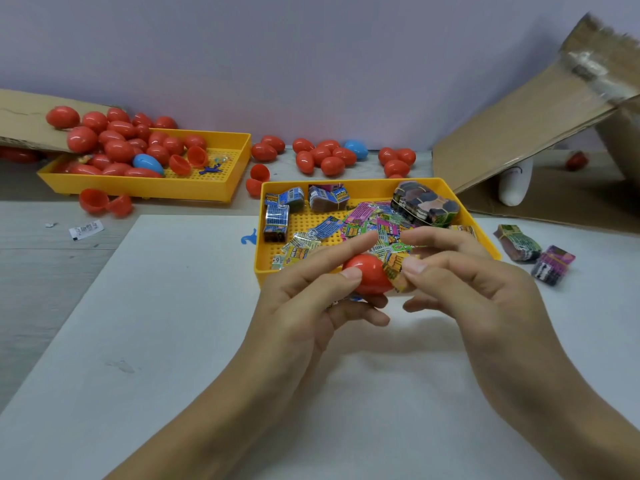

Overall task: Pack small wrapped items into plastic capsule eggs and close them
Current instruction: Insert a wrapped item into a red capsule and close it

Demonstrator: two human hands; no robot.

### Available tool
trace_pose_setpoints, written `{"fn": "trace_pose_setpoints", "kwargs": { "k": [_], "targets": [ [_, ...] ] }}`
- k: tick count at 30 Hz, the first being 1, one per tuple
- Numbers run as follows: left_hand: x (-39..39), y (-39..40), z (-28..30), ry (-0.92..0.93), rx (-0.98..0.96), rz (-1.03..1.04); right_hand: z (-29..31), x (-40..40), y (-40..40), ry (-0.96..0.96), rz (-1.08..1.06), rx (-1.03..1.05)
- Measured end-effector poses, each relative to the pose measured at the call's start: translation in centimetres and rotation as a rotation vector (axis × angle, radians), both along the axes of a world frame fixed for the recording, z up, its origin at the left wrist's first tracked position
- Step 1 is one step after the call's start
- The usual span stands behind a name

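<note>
My left hand [311, 292] grips a red capsule egg half [367, 273] between thumb and fingers, just in front of the near yellow tray [258, 258]. My right hand [464, 282] pinches a small yellow wrapped item [394, 268] right at the egg's right side, touching it. The tray holds several loose wrapped items [360, 226] in pink, blue and yellow, plus banded bundles [424, 202]. Whether the wrapped item is partly inside the egg, I cannot tell.
A second yellow tray [214, 188] at the back left holds several red eggs and a blue one [148, 163]. More eggs [325, 155] lie along the wall. Open egg halves [104, 201] sit left. Cardboard box flaps [519, 133] stand right; two bundles [535, 256] lie beside the tray.
</note>
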State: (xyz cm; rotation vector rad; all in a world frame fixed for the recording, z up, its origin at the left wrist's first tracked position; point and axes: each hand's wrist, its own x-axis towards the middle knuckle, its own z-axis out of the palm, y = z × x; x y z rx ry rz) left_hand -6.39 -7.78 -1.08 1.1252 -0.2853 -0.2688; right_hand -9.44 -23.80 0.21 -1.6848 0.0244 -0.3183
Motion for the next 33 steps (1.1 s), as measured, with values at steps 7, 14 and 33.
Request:
{"fn": "trace_pose_setpoints", "kwargs": {
  "k": [7,14,33],
  "targets": [
    [0.1,0.1,0.0,-0.006,-0.04,0.018,0.0,0.4,-0.8,0.025,-0.062,-0.013],
    [0.3,0.4,-0.1,-0.018,-0.085,-0.014,0.1,0.3,-0.6,0.032,0.005,0.026],
    [-0.5,-0.1,-0.5,-0.213,0.147,0.109,0.1,0.3,-0.1,0.127,0.093,0.166]
  ]
}}
